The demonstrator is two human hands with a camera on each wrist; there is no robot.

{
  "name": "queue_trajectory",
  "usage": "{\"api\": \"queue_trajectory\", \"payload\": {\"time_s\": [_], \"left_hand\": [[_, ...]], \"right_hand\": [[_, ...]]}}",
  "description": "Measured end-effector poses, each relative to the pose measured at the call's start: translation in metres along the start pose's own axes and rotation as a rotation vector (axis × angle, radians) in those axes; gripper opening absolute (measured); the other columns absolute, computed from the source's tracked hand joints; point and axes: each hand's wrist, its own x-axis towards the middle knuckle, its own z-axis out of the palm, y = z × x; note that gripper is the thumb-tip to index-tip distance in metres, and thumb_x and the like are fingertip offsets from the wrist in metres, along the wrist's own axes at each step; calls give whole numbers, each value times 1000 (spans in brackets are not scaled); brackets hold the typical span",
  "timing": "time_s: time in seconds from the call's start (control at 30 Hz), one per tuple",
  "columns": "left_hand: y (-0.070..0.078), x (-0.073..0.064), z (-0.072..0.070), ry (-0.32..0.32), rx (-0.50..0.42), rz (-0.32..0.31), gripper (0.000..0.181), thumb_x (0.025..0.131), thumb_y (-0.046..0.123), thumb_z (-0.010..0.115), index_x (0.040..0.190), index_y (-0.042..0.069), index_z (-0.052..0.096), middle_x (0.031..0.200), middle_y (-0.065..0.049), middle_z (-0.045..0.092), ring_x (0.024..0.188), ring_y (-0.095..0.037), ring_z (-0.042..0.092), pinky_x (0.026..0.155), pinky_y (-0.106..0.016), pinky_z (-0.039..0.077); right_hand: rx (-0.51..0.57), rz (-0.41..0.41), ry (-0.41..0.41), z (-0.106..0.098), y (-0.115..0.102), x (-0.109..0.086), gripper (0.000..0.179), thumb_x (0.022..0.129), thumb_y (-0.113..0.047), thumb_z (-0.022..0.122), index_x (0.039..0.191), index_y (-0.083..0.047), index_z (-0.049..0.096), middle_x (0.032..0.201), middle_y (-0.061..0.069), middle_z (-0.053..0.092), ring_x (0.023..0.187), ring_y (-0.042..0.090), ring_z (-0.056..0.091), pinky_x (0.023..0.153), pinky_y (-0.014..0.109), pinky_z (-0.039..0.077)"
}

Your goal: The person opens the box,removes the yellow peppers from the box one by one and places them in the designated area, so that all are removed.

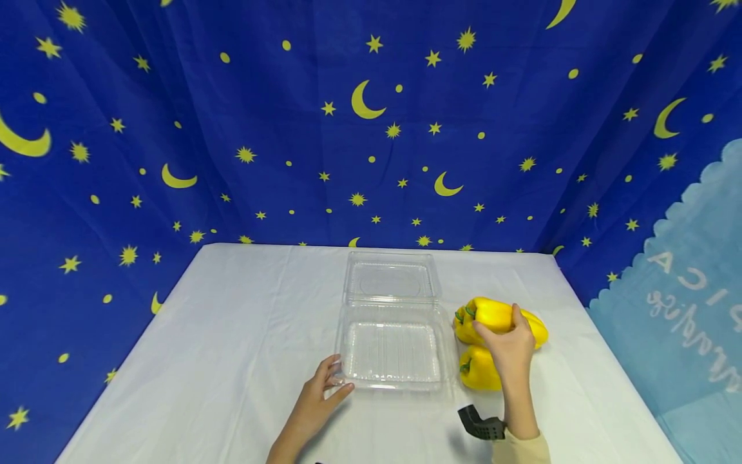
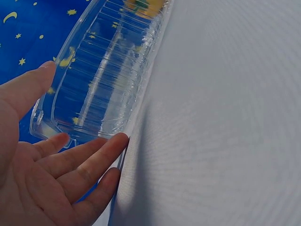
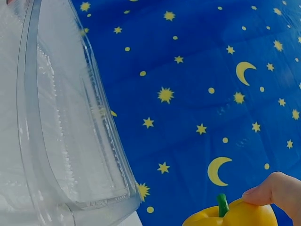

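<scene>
A clear plastic clamshell container (image 1: 394,351) lies on the white table with its lid (image 1: 391,278) folded back behind the base. My left hand (image 1: 315,399) is at the container's near left corner, thumb at the front and fingers along the side. In the left wrist view its fingers (image 2: 101,162) are fairly straight and touch the container's edge. To the right of the container, my right hand (image 1: 513,345) grips a yellow bell pepper (image 1: 491,312) with a green stem, thumb on its near side. Other yellow bell peppers sit against it, one (image 1: 480,370) nearer to me and partly hidden by the hand.
A white cloth (image 1: 243,361) covers the table. Blue fabric (image 1: 290,129) with yellow stars and moons hangs behind and at the sides. A light blue banner (image 1: 695,277) hangs at the right. A black wrist mount (image 1: 481,425) sticks out from the right wrist.
</scene>
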Motion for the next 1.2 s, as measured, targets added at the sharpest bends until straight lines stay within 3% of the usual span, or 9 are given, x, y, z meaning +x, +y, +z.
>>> {"api": "queue_trajectory", "payload": {"time_s": [0.67, 1.2], "left_hand": [[1, 0, -1, -20, -6, -33, 63, 89, 31, 65, 140, 5, 38, 135, -23, 54, 112, -32, 62, 97, -50, 48], [3, 0, 0, 4, -30, -17, 61, 88, 28, 68, 137, 5, 42, 133, -23, 56, 110, -31, 64, 96, -46, 50]], "right_hand": [[-27, 7, 62, -11, 7, 4, 87, 73, -11, 78, 142, 13, 29, 143, 37, 37, 134, 49, 36, 114, 55, 31], [-26, 34, 85, -18, 15, 5, 86, 75, -10, 76, 142, 13, 27, 143, 38, 34, 134, 50, 34, 114, 56, 30]]}}
